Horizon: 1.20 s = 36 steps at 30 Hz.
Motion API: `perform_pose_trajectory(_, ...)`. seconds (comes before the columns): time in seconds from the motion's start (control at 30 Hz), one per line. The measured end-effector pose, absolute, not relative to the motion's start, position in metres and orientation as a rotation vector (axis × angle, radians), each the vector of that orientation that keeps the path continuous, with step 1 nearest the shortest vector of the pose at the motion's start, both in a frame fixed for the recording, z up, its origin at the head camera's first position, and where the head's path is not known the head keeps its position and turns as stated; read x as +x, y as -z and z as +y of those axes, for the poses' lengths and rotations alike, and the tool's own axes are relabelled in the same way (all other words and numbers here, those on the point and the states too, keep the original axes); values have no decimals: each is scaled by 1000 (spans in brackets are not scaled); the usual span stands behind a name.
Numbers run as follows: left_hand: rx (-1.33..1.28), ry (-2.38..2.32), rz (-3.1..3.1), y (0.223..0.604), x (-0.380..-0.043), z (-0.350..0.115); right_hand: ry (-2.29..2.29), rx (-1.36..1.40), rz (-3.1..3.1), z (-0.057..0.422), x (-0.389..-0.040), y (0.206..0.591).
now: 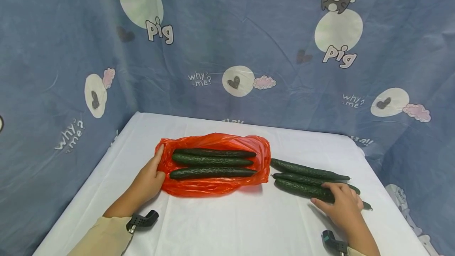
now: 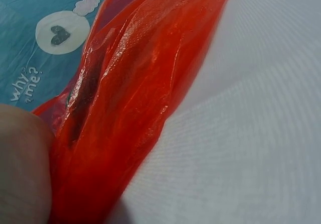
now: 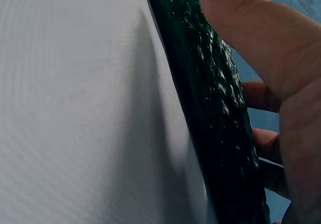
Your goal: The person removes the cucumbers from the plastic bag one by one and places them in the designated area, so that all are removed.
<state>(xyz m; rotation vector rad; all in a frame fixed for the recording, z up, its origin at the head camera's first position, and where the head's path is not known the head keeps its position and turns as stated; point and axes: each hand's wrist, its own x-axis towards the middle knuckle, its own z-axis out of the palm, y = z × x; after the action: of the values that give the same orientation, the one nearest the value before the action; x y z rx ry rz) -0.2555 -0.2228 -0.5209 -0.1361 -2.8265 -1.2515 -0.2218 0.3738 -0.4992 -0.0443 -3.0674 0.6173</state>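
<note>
On the white cloth [image 1: 213,224], right grip [image 1: 342,205] pinches cucumber [image 1: 302,190] — left grip [image 1: 147,181] (seemingly) pinches bag [image 1: 209,188].

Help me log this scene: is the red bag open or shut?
Open: the bag has its rim spread, and three cucumbers lie uncovered inside.

Soft light is filling the head view; the right wrist view is running darker, glints are speckling the cucumber [image 3: 215,108], and a blurry shadow is streaking the white cloth [image 3: 60,108].
</note>
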Motion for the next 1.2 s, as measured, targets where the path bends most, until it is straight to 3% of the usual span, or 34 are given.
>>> perform_pose_trajectory(0.5, -126, 1269, -2827, 517, -254, -222, -666, 25, -2831, 352, -218, 494)
perform_pose_trajectory(1.2, -101, 1288, -2801, 518, -256, -222, -741, 567, -2514, 278, -234, 455)
